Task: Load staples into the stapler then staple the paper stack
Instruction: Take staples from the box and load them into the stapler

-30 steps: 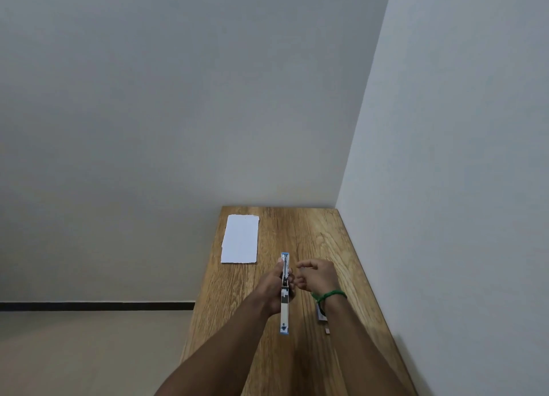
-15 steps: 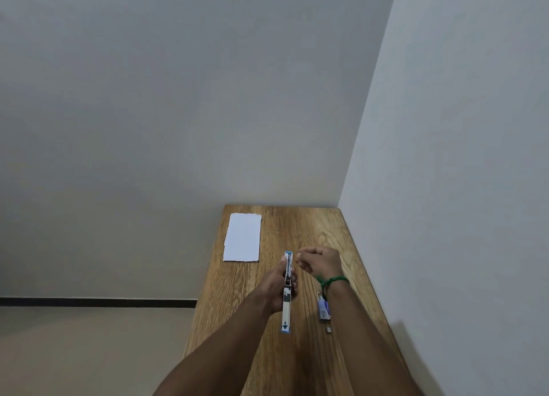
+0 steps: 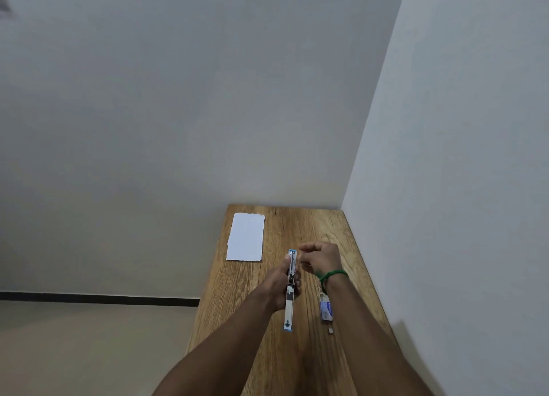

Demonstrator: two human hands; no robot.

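Note:
My left hand point(image 3: 279, 285) grips a blue and silver stapler point(image 3: 289, 303), swung fully open into one long strip above the wooden table point(image 3: 300, 363). My right hand point(image 3: 319, 257), with a green band on its wrist, hovers just right of the stapler's far end, fingers pinched together; whether a staple strip sits between them is too small to tell. The white paper stack point(image 3: 246, 236) lies flat near the table's far left corner, apart from both hands.
A small blue and white staple box point(image 3: 326, 309) lies on the table under my right wrist, with a tiny piece point(image 3: 330, 331) just in front of it. A wall runs along the table's right edge and another behind it. The left edge drops to the floor.
My right hand has lifted slightly and moved toward the stapler's far end. The left hand has kept its hold on the open stapler, nearly still.

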